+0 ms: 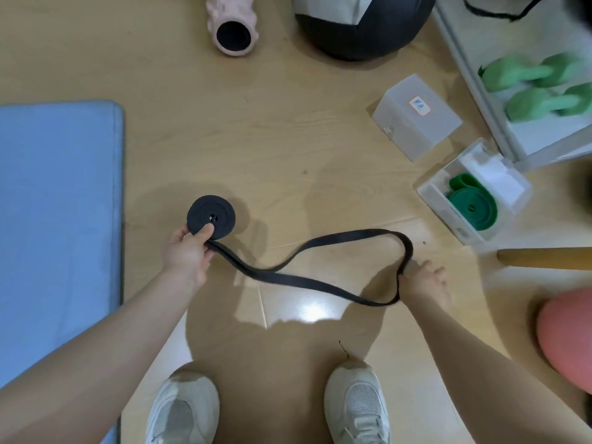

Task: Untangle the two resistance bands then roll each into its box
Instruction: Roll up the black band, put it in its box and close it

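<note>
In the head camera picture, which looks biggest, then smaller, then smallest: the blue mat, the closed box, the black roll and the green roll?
1. Blue mat, biggest by far.
2. Closed box.
3. Black roll and green roll look about alike, so no ranking; the black one is held up nearer the camera and is not fully rolled.
</note>
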### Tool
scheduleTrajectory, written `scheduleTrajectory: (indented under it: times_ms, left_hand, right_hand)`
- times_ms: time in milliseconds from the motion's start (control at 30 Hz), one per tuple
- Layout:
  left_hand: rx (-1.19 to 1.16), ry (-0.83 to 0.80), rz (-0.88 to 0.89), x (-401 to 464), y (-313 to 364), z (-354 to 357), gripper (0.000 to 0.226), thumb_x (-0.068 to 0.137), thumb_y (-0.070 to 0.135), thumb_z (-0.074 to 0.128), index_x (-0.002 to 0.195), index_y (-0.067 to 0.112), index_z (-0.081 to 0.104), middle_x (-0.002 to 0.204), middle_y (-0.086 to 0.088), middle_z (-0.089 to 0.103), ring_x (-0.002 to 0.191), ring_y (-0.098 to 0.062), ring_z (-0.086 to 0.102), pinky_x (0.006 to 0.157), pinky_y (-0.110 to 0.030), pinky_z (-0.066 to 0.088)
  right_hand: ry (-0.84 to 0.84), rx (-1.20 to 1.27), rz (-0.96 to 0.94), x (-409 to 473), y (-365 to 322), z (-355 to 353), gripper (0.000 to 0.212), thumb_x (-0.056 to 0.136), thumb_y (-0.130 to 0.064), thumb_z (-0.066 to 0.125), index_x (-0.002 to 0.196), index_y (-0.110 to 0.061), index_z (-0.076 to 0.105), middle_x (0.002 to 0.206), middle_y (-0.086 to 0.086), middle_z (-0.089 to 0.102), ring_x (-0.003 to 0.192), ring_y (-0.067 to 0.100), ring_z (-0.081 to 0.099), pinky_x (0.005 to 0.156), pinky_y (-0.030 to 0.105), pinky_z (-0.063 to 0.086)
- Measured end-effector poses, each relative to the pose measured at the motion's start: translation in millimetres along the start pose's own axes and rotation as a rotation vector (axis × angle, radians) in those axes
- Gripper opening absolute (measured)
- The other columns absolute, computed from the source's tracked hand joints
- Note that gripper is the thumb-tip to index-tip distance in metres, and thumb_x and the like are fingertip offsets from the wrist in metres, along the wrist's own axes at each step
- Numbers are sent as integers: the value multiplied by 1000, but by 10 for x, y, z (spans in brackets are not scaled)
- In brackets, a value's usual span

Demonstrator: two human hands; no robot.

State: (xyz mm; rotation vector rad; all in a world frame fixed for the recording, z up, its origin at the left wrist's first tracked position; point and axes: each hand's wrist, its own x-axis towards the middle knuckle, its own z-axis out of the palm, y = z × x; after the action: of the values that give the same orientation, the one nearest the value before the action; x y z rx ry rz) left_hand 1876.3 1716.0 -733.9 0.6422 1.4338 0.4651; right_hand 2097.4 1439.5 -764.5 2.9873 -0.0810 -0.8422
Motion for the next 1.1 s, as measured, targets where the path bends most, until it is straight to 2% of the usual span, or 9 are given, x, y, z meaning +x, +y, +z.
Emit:
scheduleTrajectory:
  times_ms: [100,300,433,567,733,833,933,1033,1100]
  left_hand:
    - [-2,28,19,-26,-39,-50,28,88,5,60,114,13,53,95,1,62,86,-14,62,84,-27,48]
    - [-35,42,4,-73,-58,-150,15,88,4,59,88,17,54,90,1,63,80,-11,63,80,-26,49]
    - [-43,54,6,-76,-89,-258,16,87,4,60,89,19,54,91,-1,64,81,-13,64,81,-28,50]
    - [-51,80,-16,-57,-160,-396,18,87,3,61,90,19,54,99,-9,65,84,-19,65,80,-30,52]
    - [-10,90,-58,-67,-249,-439,17,86,2,61,97,13,53,109,-15,63,94,-26,64,84,-31,50]
    - [13,97,-54,-36,-250,-412,24,86,2,62,106,12,53,113,-16,63,95,-25,64,83,-31,51]
    - [23,93,-28,4,-184,-315,21,87,2,61,103,13,53,114,-13,62,92,-23,64,81,-29,50]
    - [47,105,-8,44,-156,-255,24,87,3,61,108,11,52,114,-13,61,94,-23,63,82,-29,50]
    - [59,113,-10,67,-172,-248,33,86,3,62,117,7,52,115,-14,61,96,-23,63,83,-30,50]
  right_hand:
    - [88,-119,-439,-230,-312,47,41,94,-16,39,135,-13,39,142,15,33,123,36,37,99,42,35]
    - [-237,-105,-1191,-867,-1095,297,40,95,-21,44,135,-17,46,149,4,31,133,27,33,108,32,28]
    - [-313,-246,-1350,-1177,-1448,547,60,96,-40,42,146,-13,23,154,5,20,142,23,18,117,32,7]
    - [-207,-350,-1361,-1279,-1547,734,74,87,-51,53,144,-15,23,151,5,25,138,24,26,116,35,7]
    - [-212,6,-1135,-982,-1203,598,57,91,-45,46,134,-8,40,147,7,32,130,25,38,110,33,26]
    - [32,125,-686,-497,-742,373,44,93,-17,48,134,-4,39,142,15,34,124,33,41,100,40,36]
    - [168,277,-200,-103,-425,190,43,93,-15,47,132,1,37,135,24,36,119,43,41,97,46,34]
    - [0,388,127,76,-274,192,46,93,-18,49,132,1,33,134,25,39,120,42,43,96,47,39]
    - [-88,435,140,86,-200,261,40,92,-18,51,125,0,38,123,24,50,107,41,52,87,49,47]
